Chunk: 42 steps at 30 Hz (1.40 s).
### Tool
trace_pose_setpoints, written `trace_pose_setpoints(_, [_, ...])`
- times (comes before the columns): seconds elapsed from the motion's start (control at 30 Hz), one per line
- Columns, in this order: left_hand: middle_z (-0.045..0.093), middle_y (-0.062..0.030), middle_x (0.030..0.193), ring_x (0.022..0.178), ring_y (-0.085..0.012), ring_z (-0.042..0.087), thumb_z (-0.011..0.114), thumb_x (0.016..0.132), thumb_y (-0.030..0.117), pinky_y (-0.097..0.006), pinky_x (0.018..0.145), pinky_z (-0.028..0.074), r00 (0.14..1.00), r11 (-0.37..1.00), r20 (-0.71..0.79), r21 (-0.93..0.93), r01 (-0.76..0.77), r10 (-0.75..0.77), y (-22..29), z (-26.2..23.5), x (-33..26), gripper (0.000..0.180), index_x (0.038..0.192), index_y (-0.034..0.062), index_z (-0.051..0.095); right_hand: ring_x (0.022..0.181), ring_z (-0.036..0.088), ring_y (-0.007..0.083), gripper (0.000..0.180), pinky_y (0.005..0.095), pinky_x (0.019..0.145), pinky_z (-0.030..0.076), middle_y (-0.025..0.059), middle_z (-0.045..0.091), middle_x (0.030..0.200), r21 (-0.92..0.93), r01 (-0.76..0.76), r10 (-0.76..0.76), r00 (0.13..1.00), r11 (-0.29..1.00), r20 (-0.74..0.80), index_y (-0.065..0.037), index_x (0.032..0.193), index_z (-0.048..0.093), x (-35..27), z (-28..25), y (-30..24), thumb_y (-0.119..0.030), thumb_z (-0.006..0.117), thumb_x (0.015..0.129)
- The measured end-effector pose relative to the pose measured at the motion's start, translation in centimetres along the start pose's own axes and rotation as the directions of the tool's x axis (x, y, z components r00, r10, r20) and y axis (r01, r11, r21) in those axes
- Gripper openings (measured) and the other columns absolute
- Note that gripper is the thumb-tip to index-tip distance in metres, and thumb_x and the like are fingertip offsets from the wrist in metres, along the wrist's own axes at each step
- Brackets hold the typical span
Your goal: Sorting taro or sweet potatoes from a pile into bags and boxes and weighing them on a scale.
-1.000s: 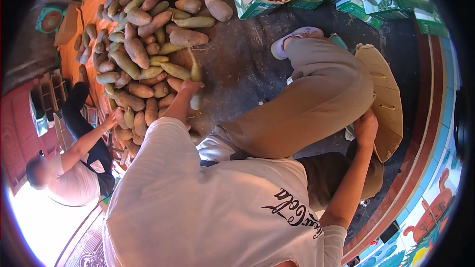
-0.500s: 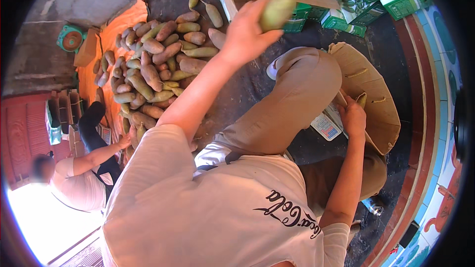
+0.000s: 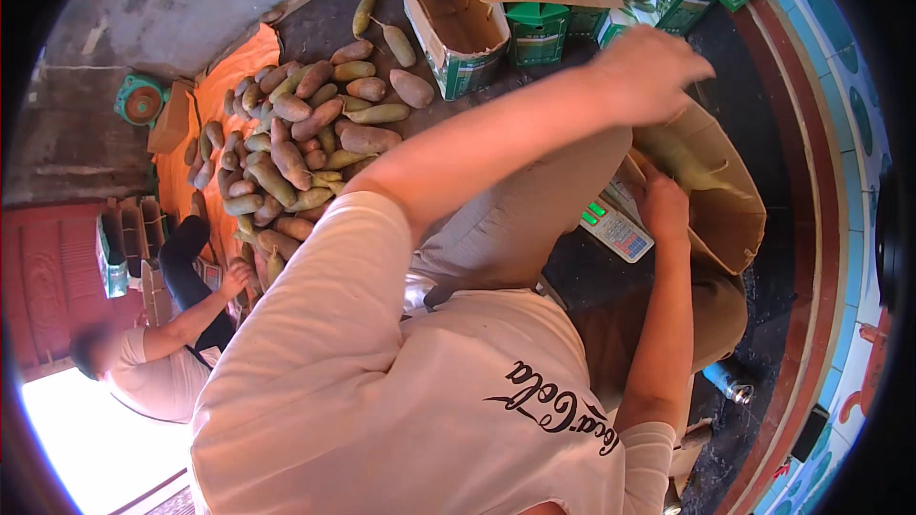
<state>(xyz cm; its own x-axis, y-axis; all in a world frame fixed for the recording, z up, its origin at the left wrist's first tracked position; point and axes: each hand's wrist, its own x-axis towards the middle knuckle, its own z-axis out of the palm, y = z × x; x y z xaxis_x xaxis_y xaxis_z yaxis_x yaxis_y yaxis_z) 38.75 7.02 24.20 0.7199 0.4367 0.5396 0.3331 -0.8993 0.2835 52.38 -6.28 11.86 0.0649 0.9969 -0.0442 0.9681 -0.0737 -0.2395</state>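
Note:
My left hand (image 3: 654,76) is stretched over an open cardboard box (image 3: 730,219), fingers apart and slightly blurred, with nothing in them. Below it, inside the box, a long green radish (image 3: 685,160) shows as a motion smear. My right hand (image 3: 663,205) grips the box's near rim beside my knee. Part of a digital scale (image 3: 620,229) with lit green digits shows between my leg and the box. The box's bottom is hidden from view. To the left lies a large pile of green and reddish-brown radishes (image 3: 286,138).
An orange sheet (image 3: 224,62) lies under the pile. An open tall carton (image 3: 448,10) and several green cartons (image 3: 668,0) stand at the far side. Another person (image 3: 153,353) reaches toward the pile at the left. A tiled wall (image 3: 849,181) borders the right.
My left hand has swung right from beside the tall carton to above the cardboard box and let go of the green radish, which is now inside the box. My right hand stays at the rim.

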Motion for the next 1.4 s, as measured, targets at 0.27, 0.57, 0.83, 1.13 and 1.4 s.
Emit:
trace_pose_setpoints(0.27, [0.062, -0.0164, 0.095, 0.089, -0.0327, 0.059, 0.064, 0.075, 0.022, -0.038, 0.076, 0.048, 0.822, 0.815, 0.001, 0.127, 0.565, -0.570, -12.6, -5.4, -17.1, 0.031, 0.100, 0.0048, 0.060, 0.082, 0.060, 0.0334, 0.023, 0.0436, 0.069, 0.047, 0.0164, 0.063, 0.083, 0.012, -0.035, 0.035, 0.999, 0.999, -0.009, -0.007, 0.095, 0.057, 0.7, -1.3, -1.0, -0.019, 0.063, 0.076])
trace_pose_setpoints(0.57, [0.061, -0.0158, 0.105, 0.101, -0.0330, 0.056, 0.049, 0.080, 0.037, -0.040, 0.088, 0.044, 0.040, 0.200, 0.289, 0.551, 0.810, -0.956, -16.2, -3.3, -51.5, 0.038, 0.104, 0.0100, 0.062, 0.080, 0.061, 0.0336, 0.025, 0.0423, 0.069, 0.047, 0.0164, 0.063, 0.085, -0.012, -0.071, 0.071, 0.997, 0.997, 0.011, -0.009, 0.099, 0.059, 0.9, -0.8, -1.3, -0.021, 0.063, 0.077])
trace_pose_setpoints(0.83, [0.045, -0.0203, 0.129, 0.120, -0.0291, 0.044, 0.056, 0.077, 0.039, -0.037, 0.096, 0.039, -0.606, -0.504, 0.201, 0.393, 0.769, -0.769, -8.5, 1.9, -57.6, 0.060, 0.124, 0.0038, 0.045, 0.078, 0.061, 0.0326, 0.027, 0.0414, 0.066, 0.048, 0.0151, 0.064, 0.085, -0.121, -0.112, 0.112, 0.994, 0.986, -0.009, -0.012, 0.101, 0.060, 0.4, -0.9, -0.8, -0.023, 0.065, 0.077])
trace_pose_setpoints(1.13, [0.053, -0.0134, 0.117, 0.104, -0.0302, 0.053, 0.071, 0.073, 0.022, -0.043, 0.087, 0.041, -0.831, -0.851, 0.182, -0.114, 0.513, -0.525, -9.6, 10.3, -62.6, 0.071, 0.131, 0.0079, 0.033, 0.077, 0.061, 0.0335, 0.027, 0.0404, 0.064, 0.048, 0.0132, 0.063, 0.084, -0.186, -0.129, 0.122, 0.991, 0.974, -0.050, -0.012, 0.098, 0.059, -0.3, 0.0, 0.8, -0.021, 0.065, 0.074])
trace_pose_setpoints(1.4, [0.044, -0.0165, 0.127, 0.111, -0.0291, 0.049, 0.080, 0.061, 0.020, -0.040, 0.092, 0.042, -0.867, -0.804, 0.266, -0.552, 0.221, -0.421, -10.1, 8.7, -62.0, 0.093, 0.132, 0.0030, 0.023, 0.077, 0.060, 0.0355, 0.019, 0.0413, 0.064, 0.049, 0.0143, 0.063, 0.083, -0.144, -0.063, 0.060, 0.998, 0.988, -0.030, -0.009, 0.088, 0.060, 0.2, 0.7, 1.2, -0.020, 0.063, 0.073])
